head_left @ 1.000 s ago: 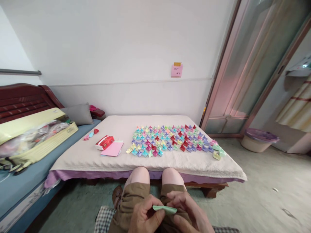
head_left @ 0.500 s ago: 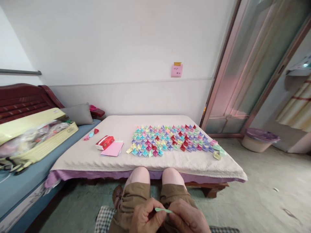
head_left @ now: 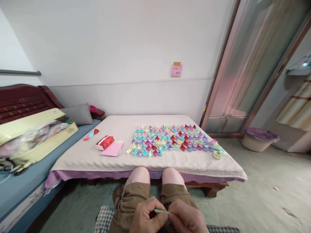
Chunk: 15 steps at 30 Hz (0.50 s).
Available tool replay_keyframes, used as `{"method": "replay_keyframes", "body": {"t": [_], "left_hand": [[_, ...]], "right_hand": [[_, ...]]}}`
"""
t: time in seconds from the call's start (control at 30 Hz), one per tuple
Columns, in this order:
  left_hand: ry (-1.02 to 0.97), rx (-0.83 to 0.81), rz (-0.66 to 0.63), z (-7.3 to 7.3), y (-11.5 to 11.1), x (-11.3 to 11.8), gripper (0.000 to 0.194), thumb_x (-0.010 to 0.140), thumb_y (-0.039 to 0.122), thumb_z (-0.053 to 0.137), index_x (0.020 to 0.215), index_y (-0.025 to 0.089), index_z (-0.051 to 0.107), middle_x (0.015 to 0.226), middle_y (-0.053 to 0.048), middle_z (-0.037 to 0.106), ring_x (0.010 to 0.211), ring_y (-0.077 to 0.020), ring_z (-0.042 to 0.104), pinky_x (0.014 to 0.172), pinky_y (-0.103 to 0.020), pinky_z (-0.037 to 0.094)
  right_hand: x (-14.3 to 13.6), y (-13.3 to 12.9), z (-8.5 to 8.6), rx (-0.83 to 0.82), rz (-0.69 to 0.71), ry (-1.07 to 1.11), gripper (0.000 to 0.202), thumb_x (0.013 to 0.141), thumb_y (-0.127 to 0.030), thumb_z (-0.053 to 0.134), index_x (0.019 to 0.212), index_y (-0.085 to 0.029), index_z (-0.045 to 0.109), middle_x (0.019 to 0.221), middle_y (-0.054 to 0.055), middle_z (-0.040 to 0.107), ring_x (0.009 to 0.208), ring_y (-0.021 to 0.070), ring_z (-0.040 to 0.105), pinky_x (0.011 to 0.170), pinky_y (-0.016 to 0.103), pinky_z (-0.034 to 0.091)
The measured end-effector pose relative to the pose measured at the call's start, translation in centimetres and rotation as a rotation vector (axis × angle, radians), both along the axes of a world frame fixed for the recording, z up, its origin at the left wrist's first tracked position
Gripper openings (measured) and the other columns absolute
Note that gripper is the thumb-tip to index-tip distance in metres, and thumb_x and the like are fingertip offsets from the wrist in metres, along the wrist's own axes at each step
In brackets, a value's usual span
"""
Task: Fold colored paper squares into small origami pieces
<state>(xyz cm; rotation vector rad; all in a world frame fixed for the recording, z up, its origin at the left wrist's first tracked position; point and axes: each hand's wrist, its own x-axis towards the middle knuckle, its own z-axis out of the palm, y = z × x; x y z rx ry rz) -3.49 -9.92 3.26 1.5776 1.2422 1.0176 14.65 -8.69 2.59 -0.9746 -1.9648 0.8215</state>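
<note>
Low in the view, over my lap, a small piece of folded light green paper (head_left: 160,211) shows as a thin edge between my fingers. My left hand (head_left: 148,216) pinches its left side between thumb and forefinger. On the other side my right hand (head_left: 185,217) is closed on the paper's right end. Most of the paper is hidden by my fingers. Past my knees, many folded paper pieces (head_left: 160,139) in several colours stand in rows on the cloth-covered table (head_left: 123,127).
A stack of pink paper sheets (head_left: 113,149) and a red-and-white packet (head_left: 105,142) lie on the left of the table. An open yellow suitcase (head_left: 65,133) rests on the bed (head_left: 48,152). A bin (head_left: 259,142) stands at the right. A pink note (head_left: 176,70) is on the wall.
The green paper now shows a thinner edge and has shifted slightly left and down. My right hand has moved a little left, closer to my left hand.
</note>
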Motion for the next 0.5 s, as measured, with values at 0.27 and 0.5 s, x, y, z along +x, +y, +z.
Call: {"method": "replay_keyframes", "body": {"t": [0.27, 0.5], "left_hand": [[-0.050, -0.100, 0.109, -0.4, 0.0, 0.4, 0.023, 0.070, 0.033, 0.066, 0.055, 0.017, 0.059, 0.049, 0.005, 0.044, 0.050, -0.0123, 0.039, 0.049, -0.023, 0.027], [-0.199, -0.192, 0.149, -0.8, 0.2, 0.0, 0.042, 0.077, 0.054, 0.061, 0.056, 0.018, 0.060, 0.043, 0.004, 0.047, 0.042, -0.0122, 0.040, 0.045, -0.024, 0.027]], "right_hand": [[-0.4, 0.0, -1.7, -0.090, -0.116, 0.032, 0.033, 0.086, -0.038, 0.056, 0.059, -0.020, 0.050, 0.056, -0.004, 0.048, 0.053, 0.0126, 0.044, 0.052, 0.023, 0.032], [0.1, 0.4, -1.8, -0.364, -0.101, 0.181, 0.039, 0.080, -0.050, 0.063, 0.058, -0.020, 0.050, 0.055, -0.005, 0.042, 0.053, 0.0123, 0.036, 0.051, 0.025, 0.028]]}}
